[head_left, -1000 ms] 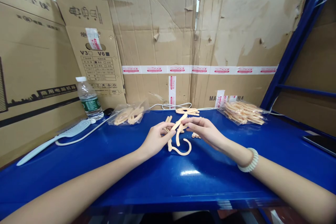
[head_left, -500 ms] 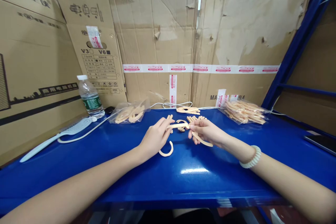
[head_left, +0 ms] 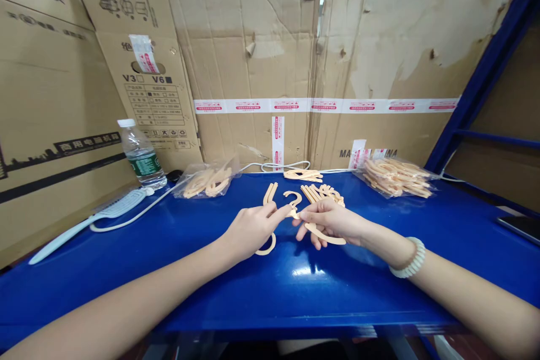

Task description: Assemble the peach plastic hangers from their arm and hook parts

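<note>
Well to the right of the bottle point(head_left: 143, 160), above the worktop point(head_left: 253, 298), the left hand point(head_left: 252, 228) and right hand point(head_left: 337, 220) almost meet, both pinching a small pale piece point(head_left: 293, 214) at the fingertips. A curved strip point(head_left: 325, 236) hangs at the right hand's lower fingers, its long axis slanting down and away from the bottle; the left hand is farther from it.
</note>
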Motion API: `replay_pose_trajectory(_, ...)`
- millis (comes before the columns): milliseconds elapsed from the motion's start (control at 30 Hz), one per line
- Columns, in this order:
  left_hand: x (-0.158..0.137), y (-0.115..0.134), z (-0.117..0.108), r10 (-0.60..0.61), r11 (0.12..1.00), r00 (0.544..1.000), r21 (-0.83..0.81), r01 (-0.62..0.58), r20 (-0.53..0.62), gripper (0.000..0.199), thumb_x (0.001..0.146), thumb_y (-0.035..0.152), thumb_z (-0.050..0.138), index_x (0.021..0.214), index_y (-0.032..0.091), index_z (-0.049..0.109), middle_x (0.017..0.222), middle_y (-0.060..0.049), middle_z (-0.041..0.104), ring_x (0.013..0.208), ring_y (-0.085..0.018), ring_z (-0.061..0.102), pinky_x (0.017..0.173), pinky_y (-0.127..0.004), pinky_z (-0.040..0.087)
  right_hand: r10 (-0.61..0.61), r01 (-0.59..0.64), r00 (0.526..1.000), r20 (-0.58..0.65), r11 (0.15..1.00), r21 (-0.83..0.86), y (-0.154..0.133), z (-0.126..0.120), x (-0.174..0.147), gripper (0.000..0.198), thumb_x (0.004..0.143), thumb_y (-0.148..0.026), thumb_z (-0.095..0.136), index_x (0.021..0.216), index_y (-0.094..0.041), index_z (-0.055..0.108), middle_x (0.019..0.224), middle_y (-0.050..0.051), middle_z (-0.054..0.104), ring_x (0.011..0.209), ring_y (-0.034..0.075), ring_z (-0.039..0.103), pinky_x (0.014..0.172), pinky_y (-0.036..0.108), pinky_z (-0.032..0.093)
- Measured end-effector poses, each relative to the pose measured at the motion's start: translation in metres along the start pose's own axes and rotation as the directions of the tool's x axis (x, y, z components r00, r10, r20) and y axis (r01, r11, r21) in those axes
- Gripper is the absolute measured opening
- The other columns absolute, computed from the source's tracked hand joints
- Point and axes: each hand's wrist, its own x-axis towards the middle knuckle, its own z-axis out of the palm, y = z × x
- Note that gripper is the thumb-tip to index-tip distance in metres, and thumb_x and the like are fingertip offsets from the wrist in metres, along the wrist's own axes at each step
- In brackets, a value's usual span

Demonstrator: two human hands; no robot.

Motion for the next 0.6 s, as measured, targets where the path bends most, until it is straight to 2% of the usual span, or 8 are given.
replay_pose_trajectory(300, 0.004, 0.005, 0.003, -0.033, 0.999, 0.997, 0.045, 0.030, 0.070, 0.033, 0.096, 0.012, 0.042, 0.127, 0.018, 0.052, 0.094, -0.010, 0.070, 0.066, -0.021, 0.071, 0.051, -0.024, 0.050, 0.021, -0.021, 1.000, -0.010, 1.000, -0.014, -0.007, 0.004, -0.006, 0.022, 0.087, -0.032, 0.063, 0.087, -0.010, 0.068, 0.067, 0.006, 0.074, 0.035, 0.008, 0.058, 0.028, 0.014, 0.038)
replay_pose_trajectory(467, 0.005, 0.009, -0.002, -0.030, 0.998, 0.994, 0.062, 0.024, 0.109, 0.021, 0.096, 0.014, 0.044, 0.111, 0.016, 0.060, 0.086, -0.008, 0.070, 0.064, -0.021, 0.069, 0.049, -0.023, 0.046, 0.022, -0.021, 1.000, 0.014, 0.997, -0.078, -0.008, 0.007, -0.007, 0.025, 0.085, -0.036, 0.066, 0.085, -0.010, 0.068, 0.062, 0.004, 0.072, 0.033, 0.008, 0.055, 0.027, 0.014, 0.036)
replay_pose_trajectory(600, 0.005, 0.012, -0.004, -0.044, 0.998, 0.992, 0.054, 0.038, 0.117, 0.017, 0.098, 0.016, 0.046, 0.105, 0.013, 0.061, 0.080, -0.005, 0.067, 0.058, -0.017, 0.065, 0.049, -0.024, 0.046, 0.011, -0.007, 1.000, 0.023, 0.986, -0.164, -0.009, 0.007, -0.008, 0.031, 0.083, -0.041, 0.069, 0.081, -0.010, 0.068, 0.060, 0.004, 0.071, 0.033, 0.007, 0.055, 0.027, 0.014, 0.036)
